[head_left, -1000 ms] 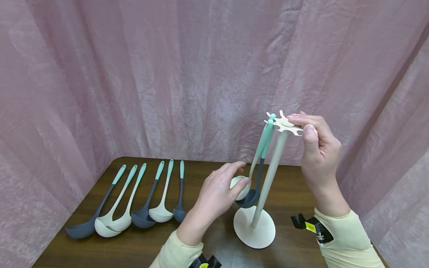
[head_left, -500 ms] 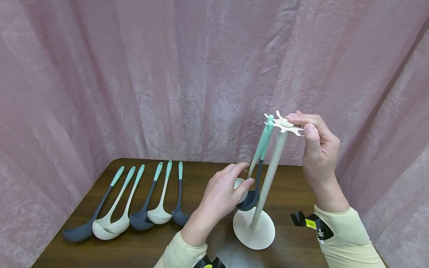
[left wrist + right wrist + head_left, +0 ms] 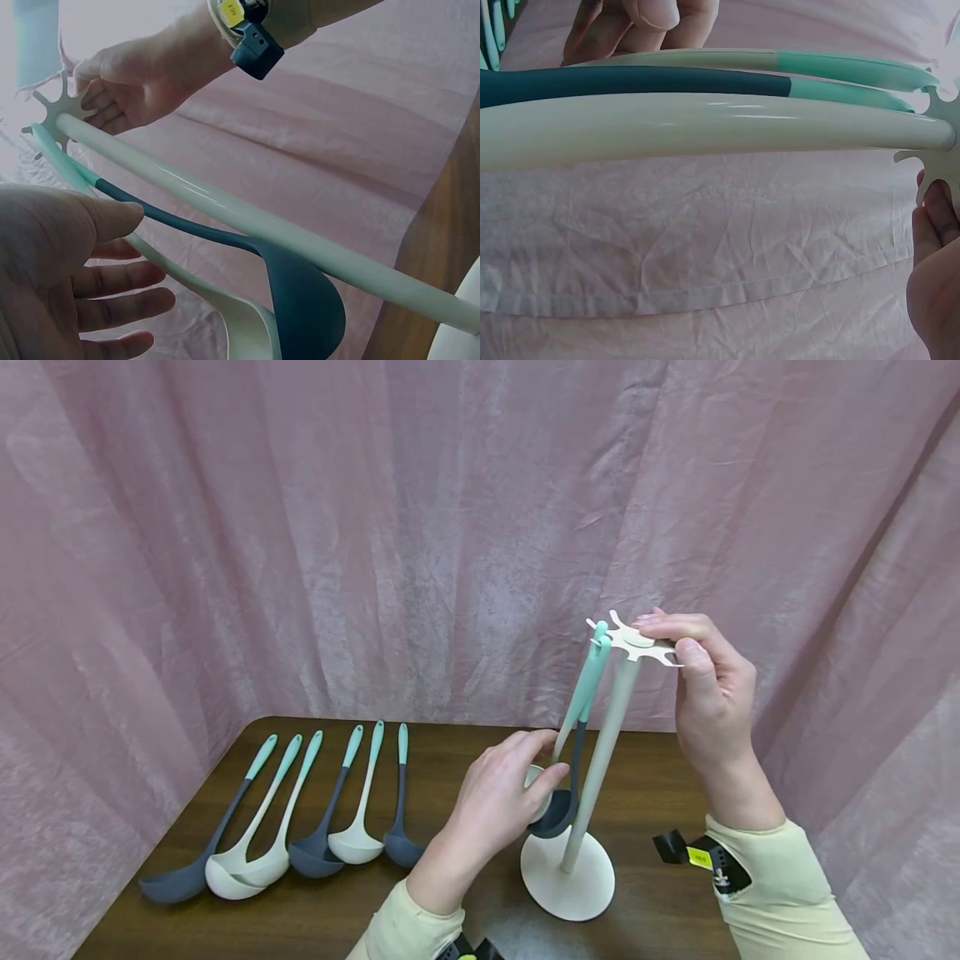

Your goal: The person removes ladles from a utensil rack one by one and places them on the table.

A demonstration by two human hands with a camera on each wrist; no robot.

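A cream utensil stand (image 3: 617, 714) has a round base and a hooked top. My right hand (image 3: 716, 693) holds the edge of that top, fingers over it and thumb at the rim. Two ladles hang side by side from hooks on its left: a dark grey one (image 3: 304, 300) and a cream one (image 3: 247, 319), both with mint handles. Around the cream ladle's lower part is my left hand (image 3: 498, 789), its fingers loosely extended and thumb apart from them in the left wrist view. From the head, this hand hides much of the cream bowl.
Several more ladles lie on the brown table (image 3: 480, 935) to the left, handles pointing away, including a dark one (image 3: 176, 885), nested cream ones (image 3: 247, 870) and a small dark one (image 3: 402, 847). A pink curtain (image 3: 450, 527) hangs behind the table.
My left hand has moved slightly right, closer around the hanging cream ladle. The stand's hooked top has turned a little, carrying the ladle handles left. My right hand stays at the top.
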